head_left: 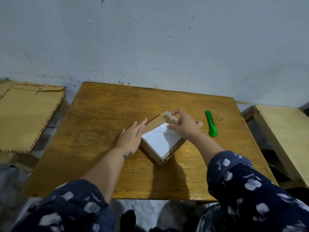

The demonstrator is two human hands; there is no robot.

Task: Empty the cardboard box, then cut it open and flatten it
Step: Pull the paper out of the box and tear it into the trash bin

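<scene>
A small brown cardboard box (153,152) sits corner-on near the middle of the wooden table (103,124). Its top is open and something flat and white (161,139) fills the inside. My left hand (132,136) lies flat against the box's left side, fingers straight and together. My right hand (184,125) hovers over the far corner, its fingertips touching the white sheet and the raised brown flap (158,120). A green utility knife (211,123) lies on the table just right of my right hand.
A large brown envelope with a striped border (25,114) rests on a surface to the left. A pale wooden stool (284,134) stands to the right. A blue-grey wall rises right behind the table.
</scene>
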